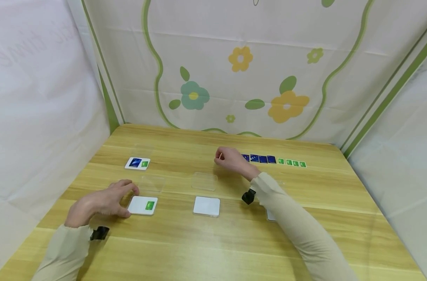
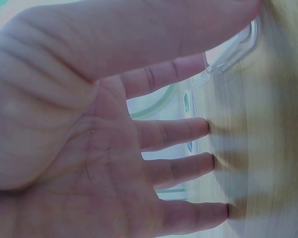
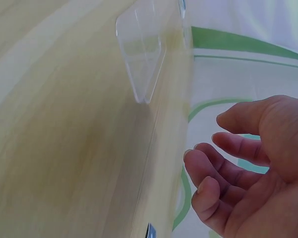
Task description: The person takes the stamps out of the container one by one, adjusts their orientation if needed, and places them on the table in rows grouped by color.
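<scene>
My left hand point(image 1: 109, 198) is at the left edge of a white card in a clear case point(image 1: 137, 205), its thumb and index finger pinching the edge. A small green square point(image 1: 150, 205) lies on that card's right side. In the left wrist view, the fingers point(image 2: 176, 134) beyond the index reach toward the tabletop. My right hand point(image 1: 231, 159) hovers beside a row of small dark blue squares point(image 1: 263, 159), partly covering its left end. The right wrist view shows its fingers point(image 3: 203, 163) loosely bent, with nothing visible between them.
Small green squares point(image 1: 295, 163) continue the row rightward. Another white card point(image 1: 133, 167), with a blue and a green square, lies farther back. Clear lids point(image 1: 204, 181) lie behind the cases. A middle case point(image 1: 206, 206) holds a plain white card; another case point(image 1: 270, 216) is partly under my right sleeve.
</scene>
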{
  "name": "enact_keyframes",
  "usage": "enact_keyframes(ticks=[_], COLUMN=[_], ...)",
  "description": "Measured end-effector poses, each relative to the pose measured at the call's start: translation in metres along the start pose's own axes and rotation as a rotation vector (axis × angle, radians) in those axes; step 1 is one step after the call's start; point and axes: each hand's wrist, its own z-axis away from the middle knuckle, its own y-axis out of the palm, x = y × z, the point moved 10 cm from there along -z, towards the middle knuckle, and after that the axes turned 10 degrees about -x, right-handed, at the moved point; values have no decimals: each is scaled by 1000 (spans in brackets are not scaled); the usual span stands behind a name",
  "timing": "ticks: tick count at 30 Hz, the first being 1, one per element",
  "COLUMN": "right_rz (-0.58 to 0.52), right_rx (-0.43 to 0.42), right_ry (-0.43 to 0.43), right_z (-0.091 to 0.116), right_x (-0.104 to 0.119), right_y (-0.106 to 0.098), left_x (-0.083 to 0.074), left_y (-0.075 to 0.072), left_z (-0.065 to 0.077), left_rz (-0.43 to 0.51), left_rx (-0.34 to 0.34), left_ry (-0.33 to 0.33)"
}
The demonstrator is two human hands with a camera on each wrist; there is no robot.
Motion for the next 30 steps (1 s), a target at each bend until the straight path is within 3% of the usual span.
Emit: enact_keyframes(ticks=[11, 30], right_rz=[-34, -73], right_rx=[16, 70], right_ry=[-22, -68], right_z=[3, 13], right_x=[18, 51], right_y=[5, 29], left_x=[-2, -1], left_y=[-3, 0], left_z=[-3, -1], left_rz=[-33, -11], left_rx=[-12, -6], left_ry=[22, 13])
